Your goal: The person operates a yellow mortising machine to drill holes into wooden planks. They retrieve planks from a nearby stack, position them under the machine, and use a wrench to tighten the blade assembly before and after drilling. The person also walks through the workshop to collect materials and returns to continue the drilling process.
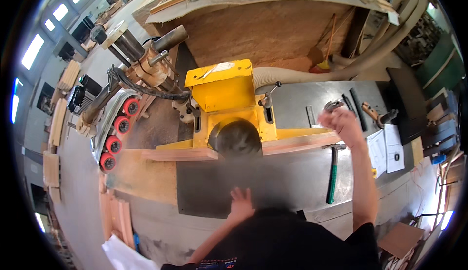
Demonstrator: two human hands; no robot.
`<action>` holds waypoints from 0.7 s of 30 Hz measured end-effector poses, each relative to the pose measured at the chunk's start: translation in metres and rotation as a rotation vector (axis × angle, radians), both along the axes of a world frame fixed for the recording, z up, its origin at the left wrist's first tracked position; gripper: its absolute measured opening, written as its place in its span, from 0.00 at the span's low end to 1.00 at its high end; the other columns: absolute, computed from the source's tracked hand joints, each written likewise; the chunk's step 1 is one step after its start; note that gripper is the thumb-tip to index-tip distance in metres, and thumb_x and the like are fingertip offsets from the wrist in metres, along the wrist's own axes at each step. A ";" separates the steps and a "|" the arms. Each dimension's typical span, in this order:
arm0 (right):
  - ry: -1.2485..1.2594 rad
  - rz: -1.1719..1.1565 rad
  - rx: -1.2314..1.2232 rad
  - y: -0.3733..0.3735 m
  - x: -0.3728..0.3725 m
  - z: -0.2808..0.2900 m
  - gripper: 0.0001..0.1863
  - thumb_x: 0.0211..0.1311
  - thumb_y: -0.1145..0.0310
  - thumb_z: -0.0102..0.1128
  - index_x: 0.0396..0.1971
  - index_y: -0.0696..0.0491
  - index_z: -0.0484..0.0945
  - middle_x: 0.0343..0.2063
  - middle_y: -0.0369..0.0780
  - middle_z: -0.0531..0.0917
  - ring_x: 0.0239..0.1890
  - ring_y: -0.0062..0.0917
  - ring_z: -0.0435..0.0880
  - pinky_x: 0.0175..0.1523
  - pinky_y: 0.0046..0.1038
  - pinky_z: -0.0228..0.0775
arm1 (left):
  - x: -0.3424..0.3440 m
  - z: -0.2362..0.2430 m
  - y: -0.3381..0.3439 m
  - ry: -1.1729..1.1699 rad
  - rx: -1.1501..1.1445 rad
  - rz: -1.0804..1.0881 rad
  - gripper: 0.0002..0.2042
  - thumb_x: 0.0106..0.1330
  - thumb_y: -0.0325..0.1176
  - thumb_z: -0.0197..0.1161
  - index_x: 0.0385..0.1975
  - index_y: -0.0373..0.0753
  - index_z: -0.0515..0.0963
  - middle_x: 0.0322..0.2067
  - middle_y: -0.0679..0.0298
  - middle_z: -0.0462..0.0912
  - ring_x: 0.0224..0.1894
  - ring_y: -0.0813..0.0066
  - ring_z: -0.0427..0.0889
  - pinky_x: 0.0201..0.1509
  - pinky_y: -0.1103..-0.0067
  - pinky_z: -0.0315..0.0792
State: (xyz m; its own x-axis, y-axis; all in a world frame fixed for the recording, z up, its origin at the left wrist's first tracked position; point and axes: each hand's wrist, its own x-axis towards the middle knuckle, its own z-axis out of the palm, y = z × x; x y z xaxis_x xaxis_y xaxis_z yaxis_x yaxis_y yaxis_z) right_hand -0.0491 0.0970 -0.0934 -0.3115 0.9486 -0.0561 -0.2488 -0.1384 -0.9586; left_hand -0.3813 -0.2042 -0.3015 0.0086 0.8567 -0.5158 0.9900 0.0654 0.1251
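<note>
My left hand [241, 204] lies on the dark flat plate [202, 187] at the machine's near side, fingers spread and holding nothing. My right hand [340, 122] is raised over the right part of the metal table, fingers curled round a small metal piece with a rounded end [334, 105]; its kind is unclear. Ahead stands a yellow machine hood [222, 87], with a round dark part [236, 138] blurred under it. Wooden fence strips run to the left [180, 154] and right [297, 144] of it. Below my right hand lies a green-handled hammer [332, 177].
A power feeder with red wheels [114, 144] stands at the left. A ribbed hose [282, 76] leads right from the hood. Papers [385, 148] and black bars [357, 109] lie on the right. Behind, a wooden bench [219, 2] carries several round cutters.
</note>
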 end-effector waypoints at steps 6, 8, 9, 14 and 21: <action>-0.576 0.161 -0.099 -0.108 -0.096 -0.041 0.18 0.55 0.54 0.75 0.31 0.56 0.86 0.25 0.33 0.83 0.31 0.17 0.77 0.40 0.24 0.67 | -0.030 -0.013 -0.007 -0.019 0.198 -0.224 0.36 0.55 0.44 0.69 0.63 0.37 0.66 0.62 0.24 0.61 0.60 0.17 0.65 0.53 0.48 0.76; -0.578 0.221 -0.143 -0.136 -0.137 -0.075 0.19 0.61 0.52 0.69 0.31 0.56 0.85 0.25 0.32 0.82 0.27 0.17 0.74 0.36 0.24 0.67 | -0.040 0.000 -0.004 -0.095 0.141 -0.236 0.34 0.56 0.45 0.69 0.62 0.37 0.68 0.63 0.24 0.59 0.62 0.21 0.65 0.55 0.50 0.75; -0.571 0.272 -0.214 -0.143 -0.158 -0.098 0.16 0.64 0.55 0.67 0.31 0.55 0.84 0.25 0.32 0.81 0.24 0.14 0.72 0.31 0.23 0.65 | -0.046 0.000 -0.007 -0.133 0.167 -0.231 0.33 0.57 0.45 0.68 0.62 0.38 0.68 0.62 0.27 0.62 0.61 0.25 0.68 0.55 0.51 0.75; -0.279 0.198 -0.342 -0.162 -0.247 -0.137 0.14 0.65 0.59 0.66 0.30 0.56 0.82 0.24 0.32 0.82 0.22 0.14 0.71 0.28 0.24 0.64 | -0.093 0.027 -0.016 -0.486 0.035 -0.029 0.25 0.65 0.47 0.62 0.60 0.41 0.75 0.59 0.48 0.77 0.60 0.48 0.77 0.60 0.60 0.74; -1.195 -0.215 0.370 -0.121 -0.233 -0.100 0.07 0.53 0.70 0.67 0.30 0.57 0.80 0.25 0.49 0.83 0.29 0.46 0.84 0.37 0.43 0.75 | -0.194 0.068 0.000 -0.519 0.872 0.496 0.08 0.66 0.30 0.60 0.42 0.40 0.83 0.41 0.57 0.86 0.45 0.56 0.83 0.51 0.64 0.76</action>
State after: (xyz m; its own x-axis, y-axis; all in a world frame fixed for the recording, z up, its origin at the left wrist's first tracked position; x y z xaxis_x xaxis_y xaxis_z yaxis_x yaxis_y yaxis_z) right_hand -0.2824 -0.0243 -0.1934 -0.0881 0.9926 0.0839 0.8108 0.1204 -0.5728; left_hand -0.5752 -0.2038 -0.2339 -0.3932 0.8909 0.2272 0.6941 0.1256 0.7089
